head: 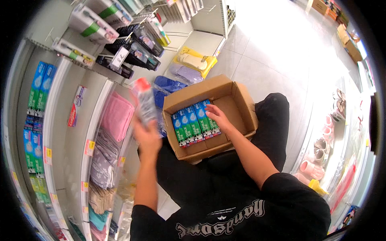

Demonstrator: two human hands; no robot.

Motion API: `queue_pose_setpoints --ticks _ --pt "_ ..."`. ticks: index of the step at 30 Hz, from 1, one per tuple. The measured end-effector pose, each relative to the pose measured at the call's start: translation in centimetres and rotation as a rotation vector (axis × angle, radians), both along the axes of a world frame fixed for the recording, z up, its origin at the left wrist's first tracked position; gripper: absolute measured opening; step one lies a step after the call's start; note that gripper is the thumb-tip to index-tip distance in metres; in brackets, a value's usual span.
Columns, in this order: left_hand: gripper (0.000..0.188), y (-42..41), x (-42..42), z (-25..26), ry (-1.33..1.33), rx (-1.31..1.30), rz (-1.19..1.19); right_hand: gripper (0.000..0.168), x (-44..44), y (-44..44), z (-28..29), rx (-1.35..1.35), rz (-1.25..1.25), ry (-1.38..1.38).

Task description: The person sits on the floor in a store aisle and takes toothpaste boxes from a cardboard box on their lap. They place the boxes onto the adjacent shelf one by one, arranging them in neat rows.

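Note:
An open cardboard carton (197, 87) stands before me between my legs. Inside, a row of blue and green Darlie toothpaste boxes (193, 122) fills its left part. My right hand (219, 120) is over the right end of that row, fingers apart; whether the fingertips touch a box is not clear. Left of the carton, my left hand (146, 135) is raised and grips a blurred red, white and grey package (145, 101), held roughly upright. Motion blur hides what kind of package it is.
Shelves at left hold a Colgate toothpaste box (77, 105), more Darlie boxes (33, 147) and a folded pink towel (118, 116). Toothbrush packs (132, 51) hang above. Bagged slippers (190, 64) lie beyond the carton. Shoes (312, 168) line a shelf at right.

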State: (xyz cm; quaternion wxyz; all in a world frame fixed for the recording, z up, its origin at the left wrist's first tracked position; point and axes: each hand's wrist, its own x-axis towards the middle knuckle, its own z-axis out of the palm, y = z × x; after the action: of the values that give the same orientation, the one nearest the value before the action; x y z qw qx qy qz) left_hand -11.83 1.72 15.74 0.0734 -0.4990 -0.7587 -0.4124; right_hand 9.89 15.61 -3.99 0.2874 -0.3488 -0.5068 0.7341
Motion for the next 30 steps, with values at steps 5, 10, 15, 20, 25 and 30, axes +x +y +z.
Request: queue_pose_setpoints --ticks 5,10,15,20,25,30 --pt "0.053 6.1 8.6 -12.5 -1.329 -0.292 -0.459 0.060 1.0 0.7 -0.7 -0.392 0.162 0.339" --pt "0.054 5.7 11.8 -21.3 -1.036 -0.523 -0.416 0.039 1.3 1.0 -0.2 -0.482 -0.140 0.168" --pt "0.037 4.2 12.0 -20.8 -0.471 -0.470 -0.437 0.039 1.5 1.3 -0.5 0.086 -0.355 -0.694" --pt "0.036 4.0 11.8 -21.1 -0.489 -0.522 -0.479 0.052 1.1 1.5 -6.3 0.338 -0.400 -1.096" --pt "0.035 4.6 11.5 -22.1 -0.511 -0.562 -0.467 0.061 1.7 2.5 -8.0 0.145 -0.206 -1.066" --pt "0.033 4.5 11.6 -22.2 -0.492 -0.517 -0.486 0.059 1.6 2.0 -5.0 0.029 -0.112 -0.690"
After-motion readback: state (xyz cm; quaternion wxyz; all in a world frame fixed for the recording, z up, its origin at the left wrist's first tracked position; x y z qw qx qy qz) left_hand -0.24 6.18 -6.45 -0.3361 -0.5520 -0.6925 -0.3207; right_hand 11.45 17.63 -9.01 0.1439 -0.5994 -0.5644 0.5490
